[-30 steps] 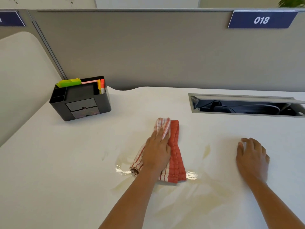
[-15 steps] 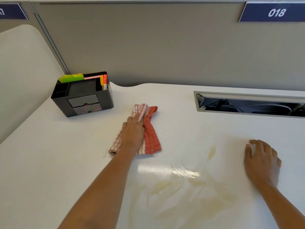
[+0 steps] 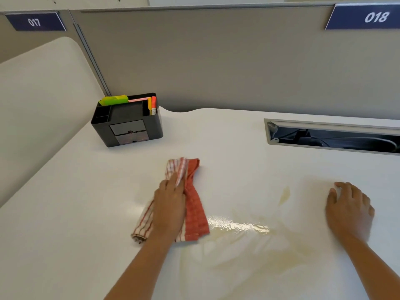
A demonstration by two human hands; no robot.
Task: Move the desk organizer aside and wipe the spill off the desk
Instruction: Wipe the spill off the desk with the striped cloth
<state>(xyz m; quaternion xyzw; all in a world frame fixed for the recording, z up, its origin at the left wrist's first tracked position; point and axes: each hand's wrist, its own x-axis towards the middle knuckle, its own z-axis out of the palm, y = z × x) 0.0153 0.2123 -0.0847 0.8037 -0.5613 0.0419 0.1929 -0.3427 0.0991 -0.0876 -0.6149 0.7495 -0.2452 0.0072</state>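
Observation:
My left hand (image 3: 171, 206) presses flat on a red and white checked cloth (image 3: 194, 211) lying on the white desk (image 3: 65, 224). A yellowish wet spill (image 3: 238, 227) glistens just right of the cloth and smears toward the front edge, with a small streak (image 3: 284, 194) farther right. My right hand (image 3: 348, 210) rests palm down on the desk, fingers spread, holding nothing. The black desk organizer (image 3: 127, 123) with green, pink and orange notes stands at the back left, apart from the spill.
A grey partition (image 3: 216, 61) with blue signs 017 (image 3: 34, 22) and 018 (image 3: 375, 17) closes off the back. An open cable tray slot (image 3: 333, 136) is set into the desk at back right. A cream side panel (image 3: 39, 94) borders the left.
My left hand swept the cloth left and away from me, then back toward me and the spill. My right hand stayed planted. The view shifted slightly.

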